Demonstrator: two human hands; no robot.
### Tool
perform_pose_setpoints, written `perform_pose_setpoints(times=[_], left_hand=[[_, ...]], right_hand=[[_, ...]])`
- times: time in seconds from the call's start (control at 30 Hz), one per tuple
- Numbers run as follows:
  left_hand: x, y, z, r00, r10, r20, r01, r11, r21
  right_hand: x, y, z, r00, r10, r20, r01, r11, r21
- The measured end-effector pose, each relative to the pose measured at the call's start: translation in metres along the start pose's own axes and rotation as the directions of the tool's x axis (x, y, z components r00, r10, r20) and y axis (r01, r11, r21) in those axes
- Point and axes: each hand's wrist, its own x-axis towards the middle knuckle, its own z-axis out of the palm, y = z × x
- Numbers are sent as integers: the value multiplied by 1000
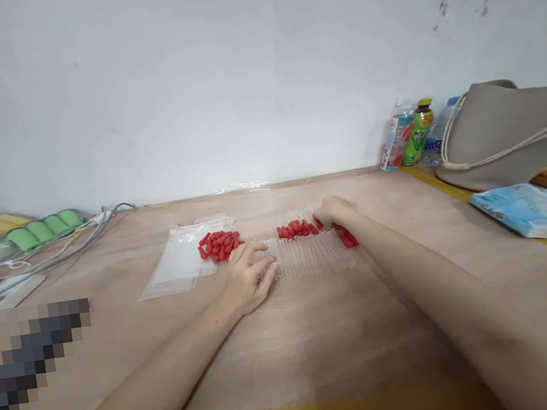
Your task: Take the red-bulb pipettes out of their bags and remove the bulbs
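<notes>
A row of clear thin tubes (305, 256) lies side by side on the table. Along their far side sit several red bulb-shaped caps (297, 229). My left hand (251, 278) rests at the left end of the row, fingers bent but apart, touching the nearest tubes. My right hand (335, 210) reaches over the far right end with its fingers curled down at a red cap (318, 224); its fingertips are partly hidden. More red pieces (347, 237) show below my right wrist. Left of the tubes, a heap of red caps (220, 245) lies partly on clear plastic bags (173, 262).
Green and yellow rolls (45, 230) and grey cables (71, 243) lie at the left. At the back right stand a green bottle (417, 133) and a printed pack (396, 142), near a grey bag (500, 128). A blue packet (530, 208) lies in front of that bag.
</notes>
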Motion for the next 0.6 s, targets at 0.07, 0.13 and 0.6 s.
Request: perform_pose_setpoints(times=[0.07, 0.13, 0.6], left_hand=[[0, -1, 0, 1000, 4, -7, -4, 1000, 1], [0, -2, 0, 1000, 10, -20, -10, 1000, 1], [2, 24, 3, 968, 250, 5, -250, 968, -7]], right_hand=[[-8, 2, -8, 999, -19, -45, 20, 999, 27], [-20, 8, -14, 992, -63, -109, 70, 996, 54], [-124, 61, 62, 277, -756, -594, 847, 484, -221]])
